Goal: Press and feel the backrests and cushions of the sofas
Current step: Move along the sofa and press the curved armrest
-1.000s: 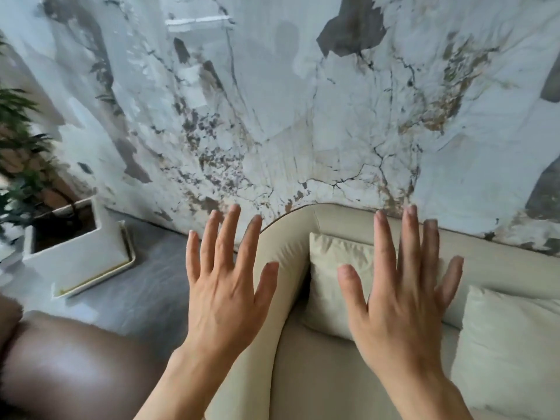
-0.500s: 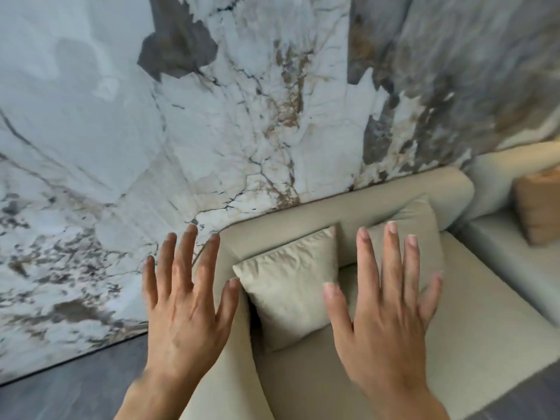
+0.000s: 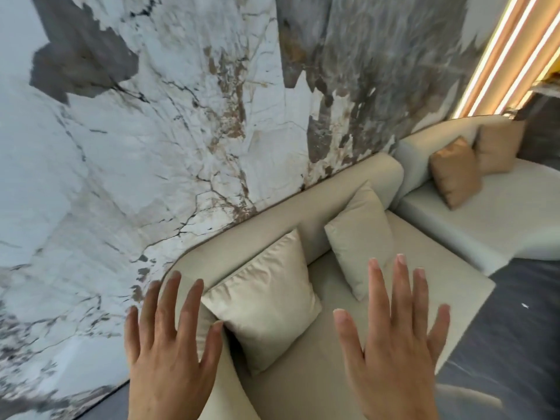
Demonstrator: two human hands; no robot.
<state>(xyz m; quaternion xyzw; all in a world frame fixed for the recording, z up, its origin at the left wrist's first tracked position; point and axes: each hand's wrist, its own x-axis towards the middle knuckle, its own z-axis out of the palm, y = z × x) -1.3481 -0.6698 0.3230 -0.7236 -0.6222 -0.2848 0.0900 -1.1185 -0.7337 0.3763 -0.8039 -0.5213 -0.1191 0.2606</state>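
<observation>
A beige sofa [image 3: 306,386] with a rounded backrest [image 3: 272,219] stands against a marble wall. Two cream cushions lean on the backrest: a near cushion [image 3: 266,301] and a far cushion [image 3: 360,237]. My left hand [image 3: 169,356] hovers with fingers spread over the sofa's rounded left arm, holding nothing. My right hand [image 3: 394,350] is spread above the seat, to the right of the near cushion, also empty. I cannot tell whether either hand touches the sofa. A pale grey sofa [image 3: 485,219] with two tan cushions [image 3: 454,171] adjoins at the right.
The marble wall [image 3: 151,147] runs close behind both sofas. Dark grey floor [image 3: 509,328] lies to the right of the beige seat and a strip shows at the lower left. Lit vertical strips [image 3: 509,53] glow at the upper right.
The view has swung right: the planter and brown seat left the frame, and the grey sofa with tan cushions has come into view. Both hands stay spread and empty.
</observation>
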